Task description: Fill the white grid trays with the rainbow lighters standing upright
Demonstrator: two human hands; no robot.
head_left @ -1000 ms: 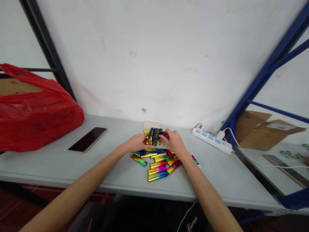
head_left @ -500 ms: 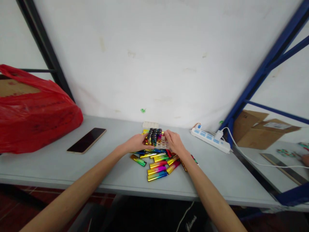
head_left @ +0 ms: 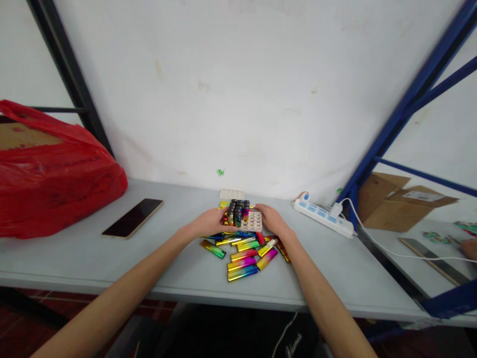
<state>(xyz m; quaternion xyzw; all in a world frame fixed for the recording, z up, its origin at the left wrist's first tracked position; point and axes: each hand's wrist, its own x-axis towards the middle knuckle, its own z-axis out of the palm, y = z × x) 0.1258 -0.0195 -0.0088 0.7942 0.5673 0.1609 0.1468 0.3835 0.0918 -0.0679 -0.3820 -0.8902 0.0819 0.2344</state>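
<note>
Several lighters (head_left: 238, 213) with black tops and shiny multicoloured bodies stand upright in the left part of a white tray with holes (head_left: 255, 222). Rows of holes show bare on the tray's right part. My left hand (head_left: 210, 222) is closed on the tray's left end, its fingertips partly hidden by the lighters. At the tray's right side is my right hand (head_left: 271, 219), fingers bent inward and pointing left; what they hold, if anything, is hidden. Loose metallic lighters (head_left: 242, 264) lie in a pile in front of and below the tray, and some yellow ones show behind it.
Another white tray (head_left: 231, 194) lies by the wall. A phone (head_left: 133, 218) and a red plastic bag (head_left: 59, 174) are to the left. On the right are a power strip (head_left: 324, 218), a blue frame (head_left: 387, 129), a cardboard box (head_left: 387, 204) and another person's hand (head_left: 470, 247).
My right hand has drawn back slightly to the right from the tray's holes, uncovering more of them. A lighter with a pale end now shows better near my right wrist. My left hand stays put.
</note>
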